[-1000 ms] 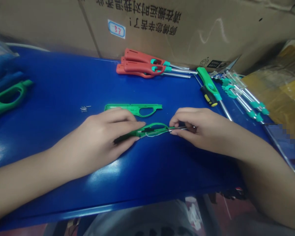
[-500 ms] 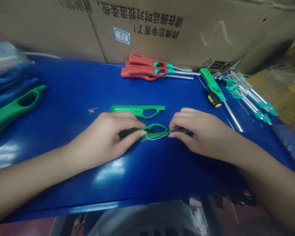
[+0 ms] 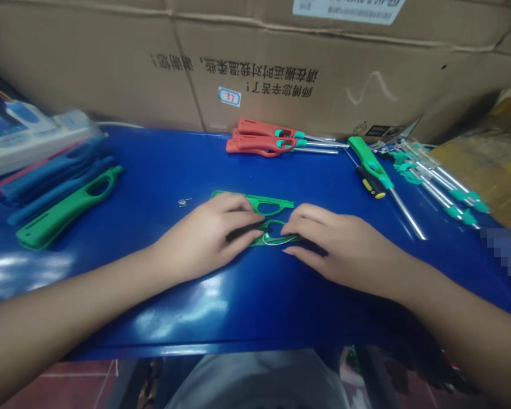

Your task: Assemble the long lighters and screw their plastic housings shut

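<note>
Both my hands rest on the blue table (image 3: 162, 170) around a green lighter half-shell (image 3: 269, 234) with a thin white wire in it. My left hand (image 3: 204, 236) pinches its left end between thumb and fingers. My right hand (image 3: 336, 247) presses closed fingers on its right end and hides the metal tube there. A second green half-shell (image 3: 267, 201) lies flat just behind them, touching my left fingertips.
Red assembled lighters (image 3: 267, 139) lie at the back by cardboard boxes (image 3: 281, 62). A green screwdriver (image 3: 371, 170) and tube parts (image 3: 434, 179) are at the right. A green shell (image 3: 68, 207) and blue shells (image 3: 51, 170) lie at the left. Tiny screws (image 3: 184, 201) sit mid-table.
The camera tilted up and showed more of the boxes and left side. My right hand slid left along the shell toward my left hand. The shell now lies closer to the second one.
</note>
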Demonstrator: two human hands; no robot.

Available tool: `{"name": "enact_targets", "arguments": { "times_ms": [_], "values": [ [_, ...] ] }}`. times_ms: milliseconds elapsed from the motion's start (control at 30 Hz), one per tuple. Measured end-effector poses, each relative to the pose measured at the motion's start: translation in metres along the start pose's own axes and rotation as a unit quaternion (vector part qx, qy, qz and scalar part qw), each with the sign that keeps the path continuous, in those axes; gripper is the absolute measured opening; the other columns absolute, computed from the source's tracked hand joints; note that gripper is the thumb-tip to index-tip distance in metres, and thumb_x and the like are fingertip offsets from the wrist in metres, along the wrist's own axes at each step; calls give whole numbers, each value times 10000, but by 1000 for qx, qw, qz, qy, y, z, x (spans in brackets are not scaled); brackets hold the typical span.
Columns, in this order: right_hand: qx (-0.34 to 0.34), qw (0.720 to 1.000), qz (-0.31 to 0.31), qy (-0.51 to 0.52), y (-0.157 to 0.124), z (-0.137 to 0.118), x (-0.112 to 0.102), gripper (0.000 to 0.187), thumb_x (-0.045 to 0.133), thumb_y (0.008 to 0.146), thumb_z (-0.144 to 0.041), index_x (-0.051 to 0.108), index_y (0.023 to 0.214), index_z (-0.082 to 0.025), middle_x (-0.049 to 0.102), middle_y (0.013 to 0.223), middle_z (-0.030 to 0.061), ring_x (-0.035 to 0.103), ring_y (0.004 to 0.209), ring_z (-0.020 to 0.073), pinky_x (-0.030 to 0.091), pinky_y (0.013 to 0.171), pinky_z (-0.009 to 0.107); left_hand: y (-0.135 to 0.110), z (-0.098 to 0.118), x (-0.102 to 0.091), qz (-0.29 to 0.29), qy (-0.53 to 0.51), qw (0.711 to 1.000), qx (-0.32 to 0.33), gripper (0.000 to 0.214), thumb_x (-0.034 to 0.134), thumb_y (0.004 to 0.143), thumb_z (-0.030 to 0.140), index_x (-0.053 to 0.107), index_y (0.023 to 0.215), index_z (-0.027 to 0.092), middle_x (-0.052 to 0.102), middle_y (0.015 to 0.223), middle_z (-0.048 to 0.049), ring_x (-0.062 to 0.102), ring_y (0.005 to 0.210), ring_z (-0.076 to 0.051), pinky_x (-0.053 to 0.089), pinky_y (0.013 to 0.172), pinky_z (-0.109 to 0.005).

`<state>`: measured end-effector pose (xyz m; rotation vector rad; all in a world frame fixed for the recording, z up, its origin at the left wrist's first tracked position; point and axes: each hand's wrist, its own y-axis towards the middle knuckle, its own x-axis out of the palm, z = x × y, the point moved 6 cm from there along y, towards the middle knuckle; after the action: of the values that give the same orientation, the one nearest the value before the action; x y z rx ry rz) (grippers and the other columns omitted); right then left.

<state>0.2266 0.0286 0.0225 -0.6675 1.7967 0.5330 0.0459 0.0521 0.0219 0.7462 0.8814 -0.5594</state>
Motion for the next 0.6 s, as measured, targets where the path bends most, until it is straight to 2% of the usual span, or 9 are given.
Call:
{"name": "enact_targets", "arguments": {
  "times_ms": [100,300,600],
  "values": [
    [-7,1000,-3,2,3,1,8,167,511,1046,-268,644,1142,-237,674,1181,44,670,916,190,434,671,309,0,5,-2,9,-13,1000,18,256,604,1005,269,716,1204,153,702,1135,-109,656,1070,-231,545,941,-375],
    [25,994,15,106,8,9,9,74,594,986,-209,641,1042,-220,668,1108,32,633,969,178,442,777,296,0,12,5,-32,-31,998,48,176,645,982,263,724,1105,165,692,1117,-97,650,1049,-227,522,954,-379],
    [41,987,42,149,11,9,6,35,663,921,-188,638,928,-211,620,933,-4,435,646,108,355,646,262,-1,11,11,-21,-70,997,30,129,621,990,212,725,1047,162,686,1078,-84,654,1015,-201,535,930,-345]
  ]
}}
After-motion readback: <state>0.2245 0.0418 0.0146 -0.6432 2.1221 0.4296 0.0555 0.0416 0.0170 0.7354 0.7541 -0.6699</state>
